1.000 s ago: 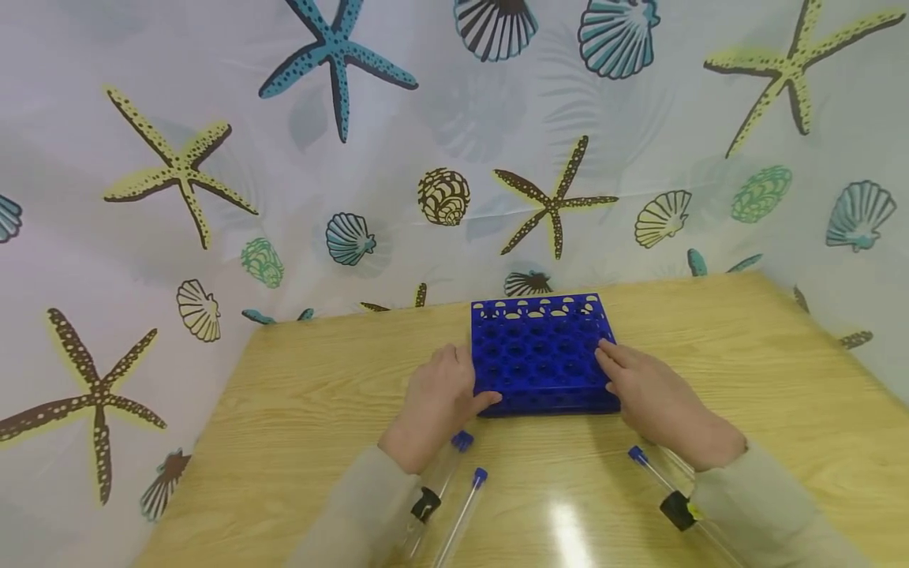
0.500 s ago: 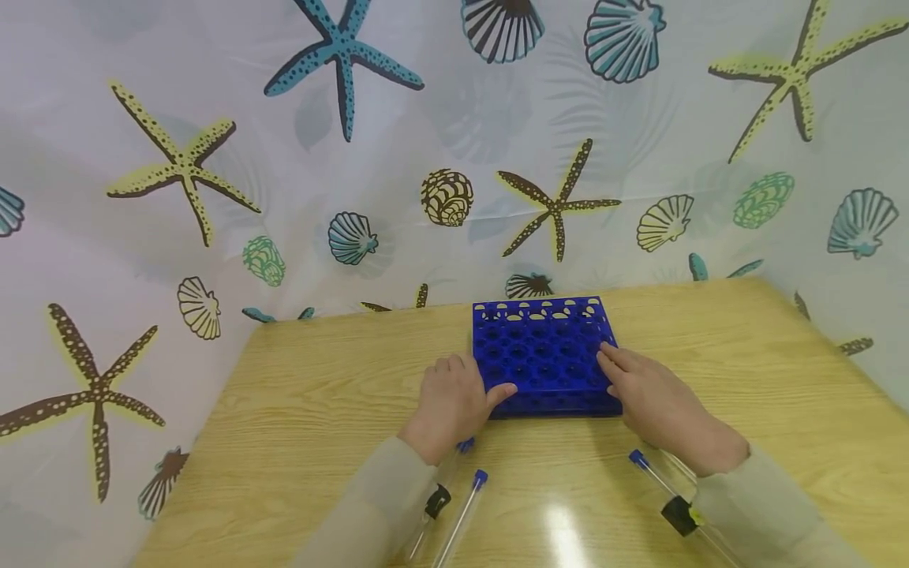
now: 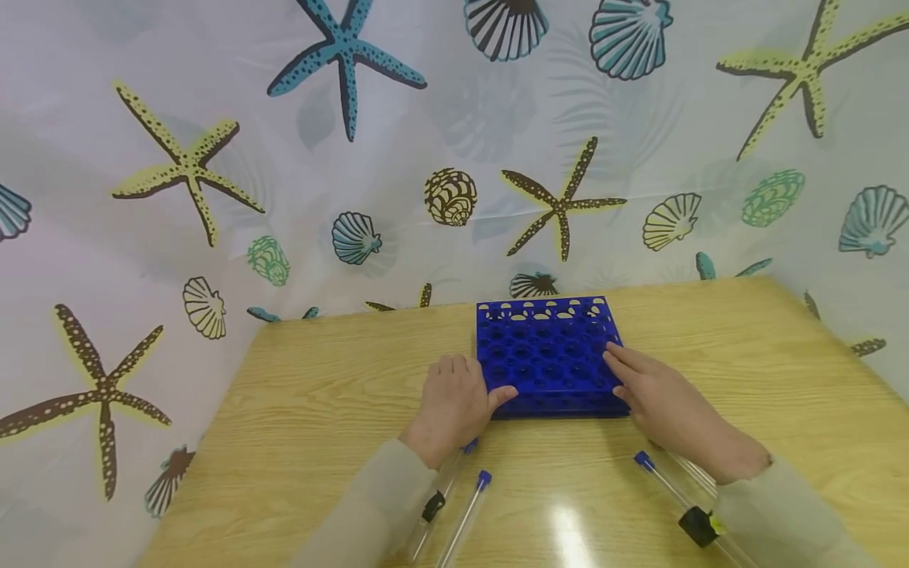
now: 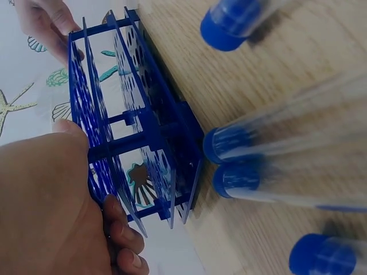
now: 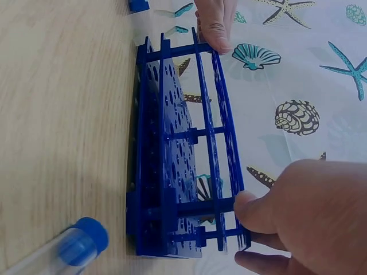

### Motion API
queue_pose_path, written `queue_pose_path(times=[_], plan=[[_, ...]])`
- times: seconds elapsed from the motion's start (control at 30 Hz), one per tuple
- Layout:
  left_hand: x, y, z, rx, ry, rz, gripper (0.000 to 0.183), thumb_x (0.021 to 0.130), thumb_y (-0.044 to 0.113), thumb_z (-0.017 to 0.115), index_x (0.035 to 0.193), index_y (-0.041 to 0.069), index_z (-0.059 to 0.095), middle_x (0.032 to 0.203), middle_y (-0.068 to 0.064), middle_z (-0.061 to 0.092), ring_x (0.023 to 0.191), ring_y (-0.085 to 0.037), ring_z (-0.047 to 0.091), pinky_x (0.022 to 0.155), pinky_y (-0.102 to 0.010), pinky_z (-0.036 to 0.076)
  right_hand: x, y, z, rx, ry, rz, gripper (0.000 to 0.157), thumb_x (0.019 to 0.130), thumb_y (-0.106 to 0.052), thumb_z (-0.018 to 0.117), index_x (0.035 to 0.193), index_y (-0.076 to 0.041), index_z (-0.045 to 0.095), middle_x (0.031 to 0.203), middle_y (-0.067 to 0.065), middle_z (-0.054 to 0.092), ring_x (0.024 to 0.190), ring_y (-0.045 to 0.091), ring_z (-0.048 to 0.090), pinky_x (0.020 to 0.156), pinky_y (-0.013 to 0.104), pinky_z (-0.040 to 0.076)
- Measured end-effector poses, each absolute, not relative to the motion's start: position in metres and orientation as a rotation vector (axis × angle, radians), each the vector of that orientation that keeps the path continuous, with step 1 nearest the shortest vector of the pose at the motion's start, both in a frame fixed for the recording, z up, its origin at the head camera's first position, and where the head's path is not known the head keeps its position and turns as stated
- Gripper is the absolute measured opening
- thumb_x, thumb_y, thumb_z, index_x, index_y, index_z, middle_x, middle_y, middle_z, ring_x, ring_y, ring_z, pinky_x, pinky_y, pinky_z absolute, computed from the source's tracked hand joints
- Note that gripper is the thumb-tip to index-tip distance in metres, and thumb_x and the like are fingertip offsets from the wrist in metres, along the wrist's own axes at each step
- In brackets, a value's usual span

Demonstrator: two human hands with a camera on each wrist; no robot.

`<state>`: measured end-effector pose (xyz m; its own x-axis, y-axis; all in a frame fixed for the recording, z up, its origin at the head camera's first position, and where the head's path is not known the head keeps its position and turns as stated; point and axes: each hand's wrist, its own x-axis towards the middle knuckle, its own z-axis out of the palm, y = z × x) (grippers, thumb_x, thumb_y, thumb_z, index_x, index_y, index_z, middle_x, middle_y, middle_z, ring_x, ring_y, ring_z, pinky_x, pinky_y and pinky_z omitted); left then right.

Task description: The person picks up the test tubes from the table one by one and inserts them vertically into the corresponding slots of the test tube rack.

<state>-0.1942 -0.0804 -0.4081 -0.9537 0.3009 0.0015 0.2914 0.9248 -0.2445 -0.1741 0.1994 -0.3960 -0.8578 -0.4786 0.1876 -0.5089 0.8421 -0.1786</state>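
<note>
A blue plastic test tube rack (image 3: pixel 547 359) with rows of round holes stands on the wooden table, seen from above in the head view. My left hand (image 3: pixel 454 406) holds its left end, the thumb over the front edge. In the left wrist view, that hand's fingers (image 4: pixel 127 232) curl at the rack's side by the upper plates. At the other end, my right hand (image 3: pixel 667 402) grips the rack's top right corner. The right wrist view shows its thumb (image 5: pixel 255 209) on the upper plates, with fingers beneath.
Clear tubes with blue caps lie in front of the rack: one capped tube (image 3: pixel 469 509) left of centre, another partly under the left arm, and a tube with a black band (image 3: pixel 699 526) by the right sleeve. Behind the wooden table (image 3: pixel 319 379) hangs a shell-printed cloth (image 3: pixel 398 158).
My left hand has shifted a little to the right, its thumb reaching further over the rack's front edge. The right hand keeps its place at the rack; the head view has drifted slightly.
</note>
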Motion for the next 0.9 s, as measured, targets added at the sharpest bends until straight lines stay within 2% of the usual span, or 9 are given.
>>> queue_pose_path(times=[0.2,0.53,0.77,0.9], plan=[[-0.194,-0.078,-0.407,-0.473,-3.031,0.417,0.069,0.097,0.069,0.018,0.081,0.008,0.046,0.076,-0.002,0.041,0.069,-0.018,0.036,0.063,-0.028,0.03,-0.174,0.203,-0.402,0.798,-2.828,0.394,0.048,0.096,-0.004,0.059,0.139,0.013,0.046,0.149,0.03,0.041,0.129,0.048,0.049,0.1,0.056,0.047],[-0.194,-0.077,-0.407,-0.464,-3.024,0.431,0.07,0.097,0.069,0.019,0.081,0.008,0.047,0.075,-0.002,0.041,0.07,-0.018,0.037,0.063,-0.028,0.03,-0.168,0.213,-0.396,0.746,-2.871,0.51,0.045,0.099,-0.004,0.054,0.14,0.012,0.044,0.149,0.03,0.041,0.13,0.05,0.046,0.101,0.06,0.045],[-0.193,-0.076,-0.405,-0.454,-3.037,0.456,0.07,0.097,0.069,0.018,0.079,0.008,0.046,0.074,-0.001,0.041,0.069,-0.018,0.037,0.063,-0.028,0.03,-0.162,0.232,-0.393,0.613,-2.957,0.549,0.04,0.102,-0.008,0.049,0.139,0.008,0.047,0.143,0.03,0.047,0.127,0.052,0.049,0.099,0.063,0.045],[-0.193,-0.077,-0.405,-0.446,-3.043,0.451,0.07,0.097,0.069,0.018,0.079,0.008,0.046,0.074,-0.001,0.041,0.069,-0.018,0.038,0.063,-0.028,0.031,-0.161,0.238,-0.395,0.584,-2.963,0.529,0.035,0.101,-0.01,0.052,0.132,0.007,0.053,0.134,0.029,0.054,0.12,0.05,0.054,0.094,0.061,0.048]])
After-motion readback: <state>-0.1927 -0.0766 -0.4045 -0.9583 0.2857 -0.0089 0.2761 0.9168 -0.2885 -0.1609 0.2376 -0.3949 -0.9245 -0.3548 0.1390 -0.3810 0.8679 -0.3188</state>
